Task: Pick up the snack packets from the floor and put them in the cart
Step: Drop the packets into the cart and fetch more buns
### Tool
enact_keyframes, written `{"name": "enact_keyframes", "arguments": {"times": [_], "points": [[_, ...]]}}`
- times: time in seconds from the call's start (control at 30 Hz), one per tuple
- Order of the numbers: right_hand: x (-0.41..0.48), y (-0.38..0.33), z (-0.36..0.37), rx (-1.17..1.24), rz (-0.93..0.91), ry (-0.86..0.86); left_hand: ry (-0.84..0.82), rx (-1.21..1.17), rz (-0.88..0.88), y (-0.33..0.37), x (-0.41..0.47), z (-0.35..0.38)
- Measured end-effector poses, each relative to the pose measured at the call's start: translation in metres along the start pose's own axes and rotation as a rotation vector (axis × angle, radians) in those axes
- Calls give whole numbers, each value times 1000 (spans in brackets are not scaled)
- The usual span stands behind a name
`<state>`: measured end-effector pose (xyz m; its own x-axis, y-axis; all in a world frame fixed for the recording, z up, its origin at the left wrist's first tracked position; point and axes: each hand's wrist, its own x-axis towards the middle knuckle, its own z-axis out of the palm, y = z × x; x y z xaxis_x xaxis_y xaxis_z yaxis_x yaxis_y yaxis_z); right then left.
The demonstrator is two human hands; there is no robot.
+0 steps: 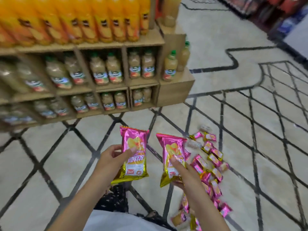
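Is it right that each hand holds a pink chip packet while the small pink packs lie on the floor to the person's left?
Wrong side. The head view shows the small pink packs on the floor at the person's right, not left. The left hand holds one pink chip packet and the right hand the other packet.

White characters on the pink snack packets (134, 154) too blurred to read, bottle labels (115, 75) equally illegible
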<state>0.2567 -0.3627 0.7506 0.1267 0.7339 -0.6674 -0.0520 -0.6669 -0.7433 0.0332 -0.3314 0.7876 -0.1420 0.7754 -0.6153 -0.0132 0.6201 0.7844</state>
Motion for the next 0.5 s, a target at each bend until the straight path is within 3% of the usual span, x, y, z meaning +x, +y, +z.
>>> {"name": "enact_keyframes", "arguments": {"times": [0.23, 0.5], "points": [[20, -37, 99, -144, -28, -100, 93, -100, 5, 11, 16, -98], [44, -49, 279, -275, -34, -298, 245, -171, 5, 13, 42, -264]]}}
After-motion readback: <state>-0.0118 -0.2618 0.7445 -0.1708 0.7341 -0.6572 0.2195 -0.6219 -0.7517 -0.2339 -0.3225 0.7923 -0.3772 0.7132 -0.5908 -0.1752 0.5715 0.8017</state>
